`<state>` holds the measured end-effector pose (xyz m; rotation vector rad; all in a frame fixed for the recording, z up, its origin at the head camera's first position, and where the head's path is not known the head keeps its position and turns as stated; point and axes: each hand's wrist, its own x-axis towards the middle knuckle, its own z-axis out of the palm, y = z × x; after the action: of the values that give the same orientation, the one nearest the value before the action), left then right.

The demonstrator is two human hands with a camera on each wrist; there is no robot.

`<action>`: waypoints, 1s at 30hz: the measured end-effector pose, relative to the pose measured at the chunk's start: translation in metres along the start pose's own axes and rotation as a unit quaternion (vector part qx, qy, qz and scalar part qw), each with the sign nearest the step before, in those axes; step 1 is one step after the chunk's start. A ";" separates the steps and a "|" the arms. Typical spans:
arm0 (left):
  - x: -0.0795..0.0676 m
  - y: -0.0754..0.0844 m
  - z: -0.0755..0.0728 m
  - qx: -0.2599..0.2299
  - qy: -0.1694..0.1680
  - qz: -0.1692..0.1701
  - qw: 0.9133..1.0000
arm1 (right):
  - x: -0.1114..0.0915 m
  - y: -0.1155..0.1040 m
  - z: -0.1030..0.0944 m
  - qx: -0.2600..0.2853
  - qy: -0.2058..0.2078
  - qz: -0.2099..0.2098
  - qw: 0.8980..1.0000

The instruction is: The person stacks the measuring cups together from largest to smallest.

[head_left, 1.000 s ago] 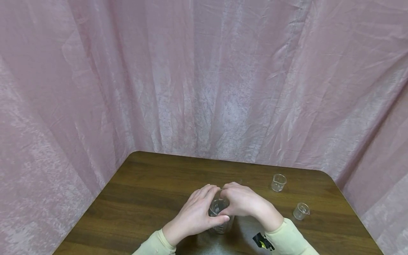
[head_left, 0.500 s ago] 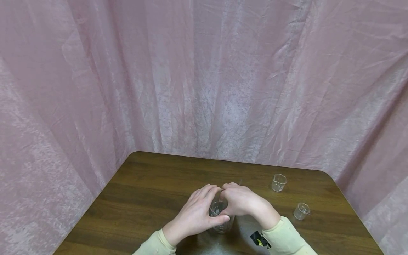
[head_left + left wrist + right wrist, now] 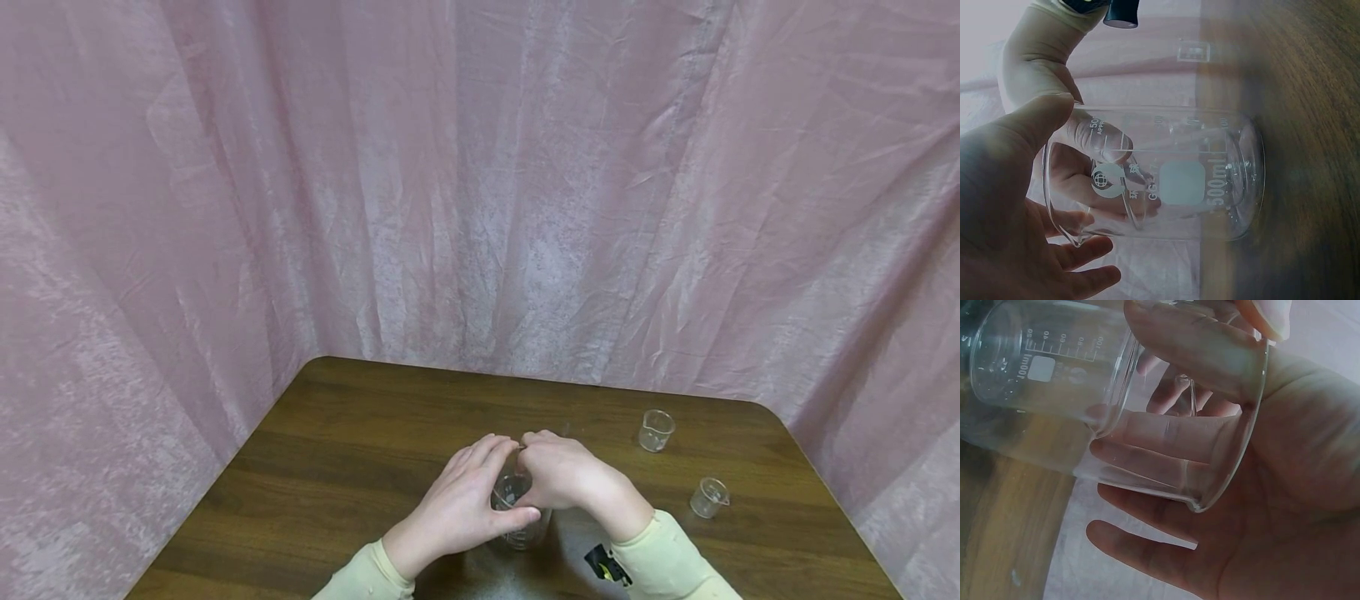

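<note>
You've got both hands at the tall clear 500 ml glass beaker with white print [image 3: 1182, 182]. It stands upright on the dark brown wood-grain table [image 3: 360, 433], near edge, between your hands.

Your left hand [image 3: 467, 507] wraps it at the rim: thumb on the near side, fingers round the far side, so it's gripping the beaker. In the left wrist view some of those fingers reach out past the glass.

Your right hand [image 3: 568, 473] is in at the mouth. A small clear 100 ml glass beaker with white scale marks [image 3: 1041, 369] sits inside the big one. Your thumb and forefinger are at its rim, on opposite sides; reads as a pinch. How firm, can't tell. Your lower fingers stretch outside the big beaker.

Off to your right, well apart from the hands: a far clear glass beaker with a spout [image 3: 657, 431] and a nearer clear glass beaker [image 3: 709, 497]. Both small, both upright, not touching each other.

Pale yellow sleeves [image 3: 670, 554] on both arms; black unit with a yellow mark [image 3: 607, 565] at the right wrist. Pink crushed-velvet curtain [image 3: 480, 192] behind the table.
</note>
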<state>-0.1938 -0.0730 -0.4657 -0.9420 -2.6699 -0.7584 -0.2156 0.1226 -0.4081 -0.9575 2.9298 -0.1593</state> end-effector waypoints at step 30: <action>0.000 -0.001 0.001 -0.005 0.000 0.004 1.000 | -0.001 -0.003 0.000 -0.001 -0.007 0.023 1.000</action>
<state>-0.1949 -0.0728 -0.4671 -0.9546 -2.6631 -0.7700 -0.2136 0.1209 -0.4082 -0.8879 2.9375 -0.1461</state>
